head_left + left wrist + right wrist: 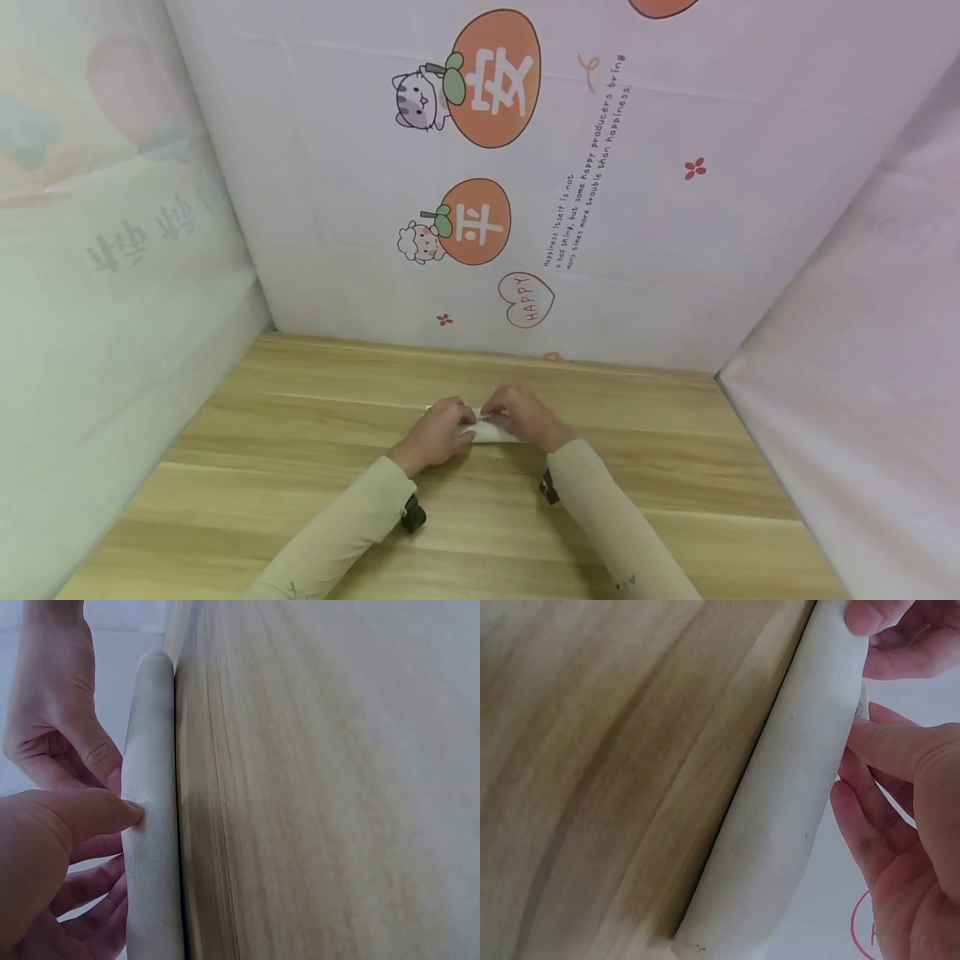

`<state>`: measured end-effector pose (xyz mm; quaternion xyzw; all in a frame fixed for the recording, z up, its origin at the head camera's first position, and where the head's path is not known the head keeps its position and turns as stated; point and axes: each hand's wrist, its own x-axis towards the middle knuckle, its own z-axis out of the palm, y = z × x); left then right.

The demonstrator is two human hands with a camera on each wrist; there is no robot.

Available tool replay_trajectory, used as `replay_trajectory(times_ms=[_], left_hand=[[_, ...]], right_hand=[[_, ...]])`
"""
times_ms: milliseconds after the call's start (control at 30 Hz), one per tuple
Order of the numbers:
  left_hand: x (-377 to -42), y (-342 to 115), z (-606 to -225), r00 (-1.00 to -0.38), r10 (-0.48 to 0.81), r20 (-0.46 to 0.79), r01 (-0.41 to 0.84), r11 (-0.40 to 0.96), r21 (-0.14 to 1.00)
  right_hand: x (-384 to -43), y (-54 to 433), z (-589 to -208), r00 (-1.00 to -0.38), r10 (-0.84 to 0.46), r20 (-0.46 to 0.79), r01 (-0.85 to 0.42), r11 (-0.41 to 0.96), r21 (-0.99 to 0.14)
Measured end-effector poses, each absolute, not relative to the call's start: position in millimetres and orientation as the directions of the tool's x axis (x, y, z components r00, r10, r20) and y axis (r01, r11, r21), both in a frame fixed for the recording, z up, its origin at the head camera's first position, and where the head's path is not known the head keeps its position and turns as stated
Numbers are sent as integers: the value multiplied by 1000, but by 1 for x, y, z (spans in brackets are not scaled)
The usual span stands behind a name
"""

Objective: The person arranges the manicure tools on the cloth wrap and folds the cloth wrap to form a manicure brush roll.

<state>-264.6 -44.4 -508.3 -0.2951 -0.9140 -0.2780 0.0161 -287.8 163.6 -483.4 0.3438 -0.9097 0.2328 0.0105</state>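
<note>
A long white piece of woven fabric (495,432), rounded along its near edge like a roll or folded pouch, lies on the wooden table; its exact kind is unclear. My left hand (437,433) holds its left part, the thumb (120,814) pressing the near upper side and the other fingers beyond it. On the far edge my right hand (525,414) pinches with thumb and index finger, close to the left fingertips. A small shiny grey detail (859,710) shows beside the right thumb tip. What lies between the pinching fingers is mostly hidden.
The wood-grain table (480,533) meets a white printed cloth wall (360,275) just beyond the hands. Cloth walls also stand at the left (97,333) and right (847,358). Each sleeved wrist carries a small black device.
</note>
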Motion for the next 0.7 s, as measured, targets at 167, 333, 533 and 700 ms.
replay_trajectory(times_ms=[167,333,533,700], left_hand=[[-264,-45,-509,-820,535,203,557,667,494],[-264,-44,-510,-822,534,197,552,662,507],[-265,-43,-512,-827,529,189,545,674,499],[-265,-44,-511,-829,528,185,544,680,492]], right_hand=[[-284,163,-483,-761,-632,144,-623,651,-434],[-281,166,-484,-758,-637,141,-628,653,-423],[-278,171,-486,-772,-628,97,-598,667,-443],[-278,172,-487,-786,-618,34,-563,691,-454]])
